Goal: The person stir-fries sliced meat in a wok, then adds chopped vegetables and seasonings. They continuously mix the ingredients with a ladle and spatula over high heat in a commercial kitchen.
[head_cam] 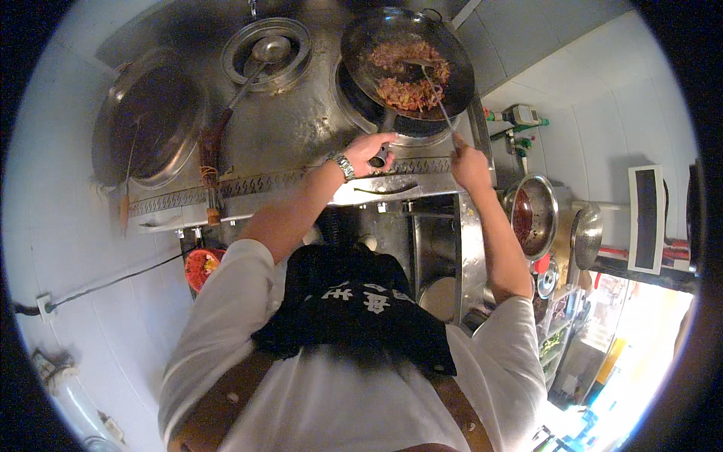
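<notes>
My left hand (370, 155) is closed around the hollow metal handle (382, 153) of a dark wok (361, 73). The wok sits tilted over a round burner (350, 101) on the steel range. Reddish-brown chopped food (409, 93) lies in its bowl in two clumps, with dark metal showing between them. My right hand (470, 164) grips a long thin-handled wok spatula (438, 96), whose blade is among the food. A metal-band watch (343, 166) is on my left wrist.
To the left, a ladle (271, 51) rests across a round metal pot (226, 65), near a bamboo wok brush (210, 161). A second large wok (152, 118) stands at far left. Right of me are a steel bowl of dark red contents (547, 220) and a wall pipe valve (525, 116).
</notes>
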The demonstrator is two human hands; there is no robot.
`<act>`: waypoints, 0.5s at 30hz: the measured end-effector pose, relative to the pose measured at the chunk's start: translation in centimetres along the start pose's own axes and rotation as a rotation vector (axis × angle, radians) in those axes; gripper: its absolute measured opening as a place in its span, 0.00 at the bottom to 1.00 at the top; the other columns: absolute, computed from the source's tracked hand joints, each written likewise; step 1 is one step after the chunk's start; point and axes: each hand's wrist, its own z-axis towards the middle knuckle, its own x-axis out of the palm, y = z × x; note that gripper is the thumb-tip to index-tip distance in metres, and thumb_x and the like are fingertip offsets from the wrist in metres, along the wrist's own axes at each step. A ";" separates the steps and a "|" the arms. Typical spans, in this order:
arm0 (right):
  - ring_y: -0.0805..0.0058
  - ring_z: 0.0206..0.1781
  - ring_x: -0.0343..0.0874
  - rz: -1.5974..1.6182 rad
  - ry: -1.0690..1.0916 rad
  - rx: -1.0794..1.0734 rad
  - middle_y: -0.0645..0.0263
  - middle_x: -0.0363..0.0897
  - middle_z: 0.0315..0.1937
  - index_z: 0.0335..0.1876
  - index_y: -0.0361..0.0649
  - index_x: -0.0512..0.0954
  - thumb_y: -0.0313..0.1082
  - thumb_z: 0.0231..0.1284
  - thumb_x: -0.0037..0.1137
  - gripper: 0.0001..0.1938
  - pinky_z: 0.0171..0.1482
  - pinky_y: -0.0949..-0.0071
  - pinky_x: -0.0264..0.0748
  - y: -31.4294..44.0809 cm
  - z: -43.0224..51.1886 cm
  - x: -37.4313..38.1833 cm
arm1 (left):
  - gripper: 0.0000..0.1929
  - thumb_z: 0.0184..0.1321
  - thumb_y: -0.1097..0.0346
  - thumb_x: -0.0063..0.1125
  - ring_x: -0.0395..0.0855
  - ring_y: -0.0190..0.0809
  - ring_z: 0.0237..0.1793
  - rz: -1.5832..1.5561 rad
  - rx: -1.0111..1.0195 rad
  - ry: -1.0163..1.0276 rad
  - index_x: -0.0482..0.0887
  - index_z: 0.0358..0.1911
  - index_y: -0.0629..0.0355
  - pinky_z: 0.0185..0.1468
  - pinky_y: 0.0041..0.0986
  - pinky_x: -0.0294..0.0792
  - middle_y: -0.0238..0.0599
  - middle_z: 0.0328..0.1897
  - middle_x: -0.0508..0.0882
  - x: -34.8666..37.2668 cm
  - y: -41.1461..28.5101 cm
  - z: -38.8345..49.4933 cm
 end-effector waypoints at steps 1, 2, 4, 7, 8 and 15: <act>0.46 0.35 0.79 0.023 0.001 -0.012 0.44 0.79 0.30 0.62 0.52 0.69 0.32 0.56 0.48 0.25 0.41 0.52 0.76 0.4 0.2 0.6 | 0.22 0.58 0.47 0.58 0.78 0.34 0.22 0.245 0.067 -0.077 0.76 0.44 0.58 0.24 0.23 0.70 0.37 0.25 0.80 0.2 -0.4 -0.7; 0.45 0.35 0.79 0.091 0.001 -0.062 0.44 0.79 0.30 0.63 0.53 0.68 0.33 0.56 0.48 0.25 0.41 0.53 0.76 0.7 -0.1 0.8 | 0.23 0.55 0.45 0.59 0.79 0.36 0.22 0.651 0.280 -0.271 0.77 0.42 0.58 0.24 0.25 0.70 0.37 0.24 0.81 0.1 -1.0 -1.6; 0.45 0.37 0.78 0.068 0.101 0.013 0.44 0.78 0.31 0.61 0.50 0.70 0.32 0.56 0.49 0.24 0.42 0.53 0.75 0.7 -1.8 0.4 | 0.27 0.51 0.39 0.60 0.82 0.40 0.22 1.444 0.714 -0.614 0.80 0.39 0.57 0.24 0.29 0.72 0.38 0.22 0.83 0.1 -2.5 -3.7; 0.46 0.39 0.78 0.087 0.122 0.004 0.45 0.79 0.33 0.61 0.52 0.70 0.33 0.56 0.50 0.24 0.44 0.55 0.75 -1.5 -5.6 -3.0 | 0.25 0.47 0.37 0.62 0.82 0.42 0.18 1.477 0.897 -0.593 0.82 0.29 0.55 0.22 0.33 0.71 0.37 0.16 0.82 0.9 -4.3 -7.1; 0.48 0.39 0.80 -0.023 0.138 0.082 0.46 0.79 0.33 0.62 0.55 0.70 0.33 0.55 0.51 0.25 0.45 0.56 0.75 -1.8 -5.7 -3.5 | 0.24 0.46 0.38 0.64 0.79 0.43 0.15 1.405 1.003 -0.595 0.81 0.20 0.55 0.20 0.33 0.69 0.36 0.14 0.80 1.6 -4.7 -8.2; 0.45 0.37 0.79 0.064 0.032 -0.032 0.42 0.79 0.31 0.62 0.50 0.69 0.31 0.54 0.50 0.25 0.41 0.52 0.77 1.5 -1.8 1.8 | 0.22 0.45 0.45 0.68 0.76 0.42 0.12 1.368 1.290 -0.355 0.77 0.13 0.55 0.18 0.30 0.66 0.36 0.11 0.77 8.2 -6.8 -14.7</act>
